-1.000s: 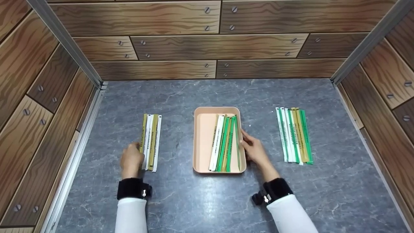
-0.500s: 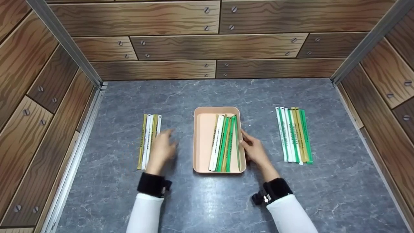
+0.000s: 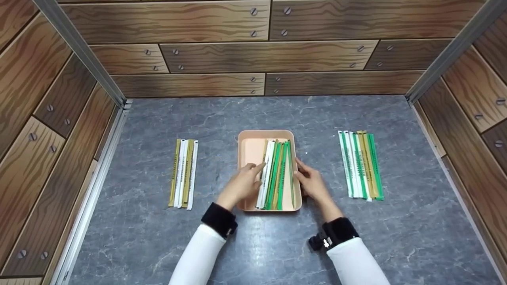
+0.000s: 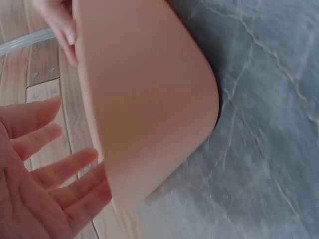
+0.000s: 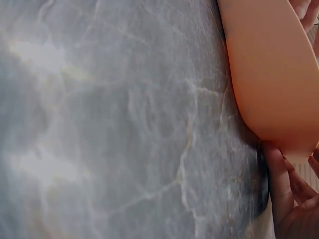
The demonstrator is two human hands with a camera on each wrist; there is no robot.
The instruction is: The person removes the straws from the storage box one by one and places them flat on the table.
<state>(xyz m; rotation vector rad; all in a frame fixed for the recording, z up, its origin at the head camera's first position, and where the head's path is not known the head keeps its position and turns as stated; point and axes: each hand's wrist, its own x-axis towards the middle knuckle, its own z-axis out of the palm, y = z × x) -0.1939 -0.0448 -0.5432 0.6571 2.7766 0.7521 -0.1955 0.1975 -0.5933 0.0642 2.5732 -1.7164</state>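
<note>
A peach-coloured tray (image 3: 248,150) stands in the middle of the head view. Long, thin wrapped straws (image 3: 273,178), white, green and gold, lie along its right half. My left hand (image 3: 241,185) is over the tray's left side, fingertips right by the leftmost straws. In the left wrist view its spread fingers (image 4: 65,169) hold nothing and overlap the rim. My right hand (image 3: 313,185) grips the tray's right wall, thumb at the rim and the other fingers along the outside. In the right wrist view those fingers (image 5: 279,179) meet the tray's lower corner.
To the left lies a row of gold and white straws (image 3: 183,174). A row of white, green and gold straws (image 3: 360,166) lies to the right. Wood-patterned panels (image 3: 265,57) enclose the grey marbled table (image 3: 253,257) at the back and sides.
My left hand has moved right, from the left row of straws to over the tray. The right hand stays at the tray's right side; the straws look unmoved.
</note>
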